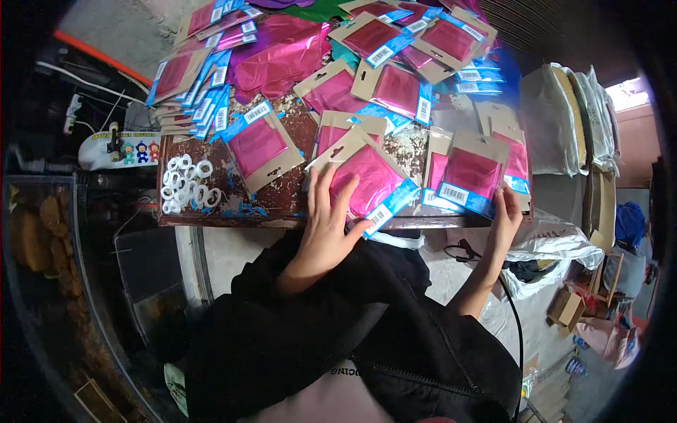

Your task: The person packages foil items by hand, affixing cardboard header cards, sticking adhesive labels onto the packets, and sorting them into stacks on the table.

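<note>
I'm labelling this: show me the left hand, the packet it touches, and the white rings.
Left hand (327, 229): head view, back of hand.
Touched packet (372, 182): head view, pink panel.
White rings (189, 185): head view, pile's middle.

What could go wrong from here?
The pink pack under the left hand reaches the front edge of the table, so it might slip off. The loose white rings lie near that edge too and could get knocked down. The uneven pile of packs on the left might slide over if bumped.

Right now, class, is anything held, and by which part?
The right hand apparently holds a pink packet by its lower right corner; the left hand lies on another packet, grip unclear.
</note>
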